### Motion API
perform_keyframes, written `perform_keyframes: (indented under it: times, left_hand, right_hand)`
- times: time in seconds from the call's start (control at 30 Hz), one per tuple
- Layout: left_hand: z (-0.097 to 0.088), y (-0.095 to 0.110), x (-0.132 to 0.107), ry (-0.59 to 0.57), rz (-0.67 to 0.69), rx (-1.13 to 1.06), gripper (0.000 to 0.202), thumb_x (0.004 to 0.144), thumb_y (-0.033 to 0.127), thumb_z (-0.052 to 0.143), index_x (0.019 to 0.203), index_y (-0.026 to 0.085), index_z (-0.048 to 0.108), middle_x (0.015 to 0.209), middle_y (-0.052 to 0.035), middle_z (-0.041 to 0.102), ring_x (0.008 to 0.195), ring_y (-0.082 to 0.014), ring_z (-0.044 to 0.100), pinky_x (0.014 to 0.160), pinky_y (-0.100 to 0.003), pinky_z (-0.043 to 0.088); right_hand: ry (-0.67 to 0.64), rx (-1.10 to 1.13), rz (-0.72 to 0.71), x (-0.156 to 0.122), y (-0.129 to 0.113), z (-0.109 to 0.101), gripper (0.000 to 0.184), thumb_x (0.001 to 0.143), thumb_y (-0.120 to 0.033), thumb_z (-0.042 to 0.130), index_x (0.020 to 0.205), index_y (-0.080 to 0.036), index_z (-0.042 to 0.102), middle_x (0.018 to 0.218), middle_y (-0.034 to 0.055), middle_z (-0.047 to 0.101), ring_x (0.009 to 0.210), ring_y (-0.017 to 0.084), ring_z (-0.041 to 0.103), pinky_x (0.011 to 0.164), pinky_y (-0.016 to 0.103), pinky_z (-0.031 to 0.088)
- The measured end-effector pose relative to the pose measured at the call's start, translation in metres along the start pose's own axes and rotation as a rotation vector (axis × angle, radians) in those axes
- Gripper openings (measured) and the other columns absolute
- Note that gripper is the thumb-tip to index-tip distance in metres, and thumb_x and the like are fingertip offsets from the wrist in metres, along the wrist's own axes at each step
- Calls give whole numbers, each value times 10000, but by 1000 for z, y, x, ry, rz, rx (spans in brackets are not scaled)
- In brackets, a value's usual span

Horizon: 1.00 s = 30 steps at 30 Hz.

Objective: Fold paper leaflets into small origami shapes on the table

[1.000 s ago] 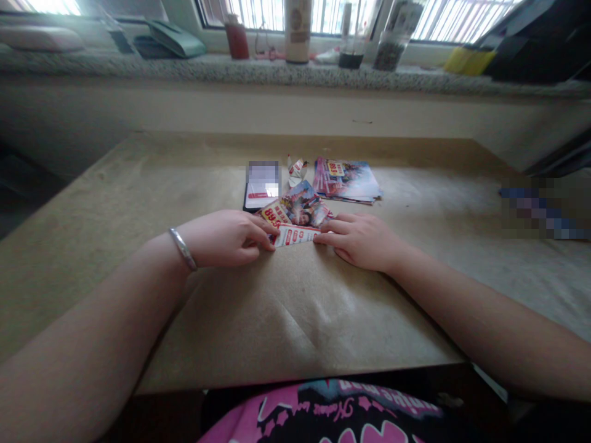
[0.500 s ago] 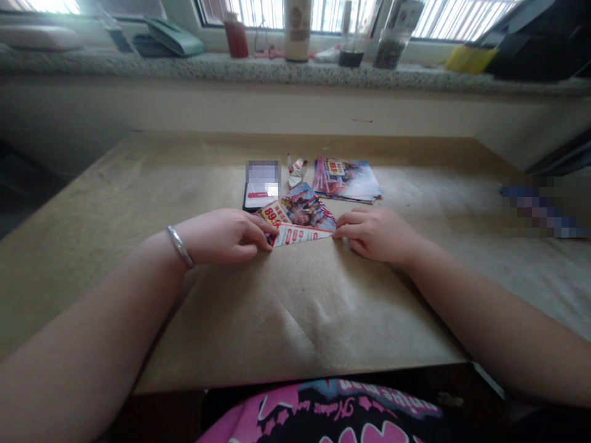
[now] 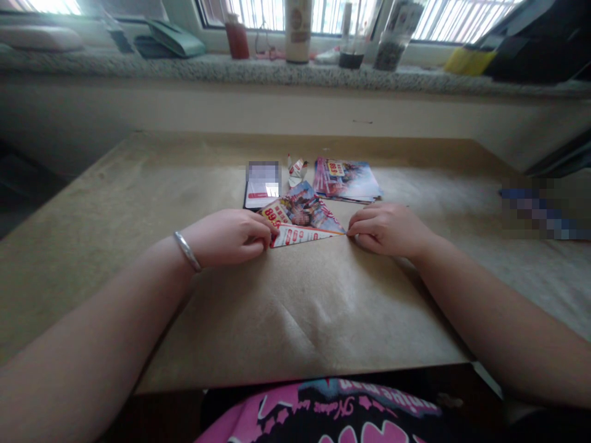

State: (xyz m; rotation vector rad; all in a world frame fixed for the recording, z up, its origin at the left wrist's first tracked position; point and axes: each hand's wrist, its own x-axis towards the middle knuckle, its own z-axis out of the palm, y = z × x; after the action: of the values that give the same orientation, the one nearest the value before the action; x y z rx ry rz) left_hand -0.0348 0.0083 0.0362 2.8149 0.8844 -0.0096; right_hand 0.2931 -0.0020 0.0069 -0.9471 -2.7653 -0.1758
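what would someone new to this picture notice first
Probably the colourful printed sheet on the table, its near edge folded into a white strip, with the left hand at its left end and the right hand at its pointed right tip. The silver bangle behind the left hand might come next, then the stack of printed sheets farther back, right of centre.

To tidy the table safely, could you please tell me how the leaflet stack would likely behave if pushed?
The leaflet stack would probably fan out, since its edges sit unevenly. Tipping seems unlikely, as it lies low and flat. Its sheets may bend easily: the similar nearer leaflet is folded.
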Motion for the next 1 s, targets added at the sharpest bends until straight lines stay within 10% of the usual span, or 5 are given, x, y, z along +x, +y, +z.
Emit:
perform_keyframes:
  times: [0.4, 1.0]
  left_hand:
    - [29, 7, 14, 248, 132, 136, 300, 927, 256, 454, 1140, 237, 664, 1122, -80, 639, 1043, -189, 584, 930, -343, 493]
    - [32, 16, 23, 259, 356, -85, 390, 935, 82, 362, 1134, 212, 671, 1187, -46, 671, 1148, -155, 596, 1005, -311, 501]
  right_hand:
    - [217, 158, 420, 1, -3, 8, 321, 815, -180, 476, 1040, -209, 703, 979, 55, 722, 766, 174, 654, 662, 292, 498]
    - [417, 377, 320, 14, -8, 12, 320, 865, -181, 477, 1122, -241, 657, 1214, 100, 630, 1136, 229, 576, 942, 453, 490]
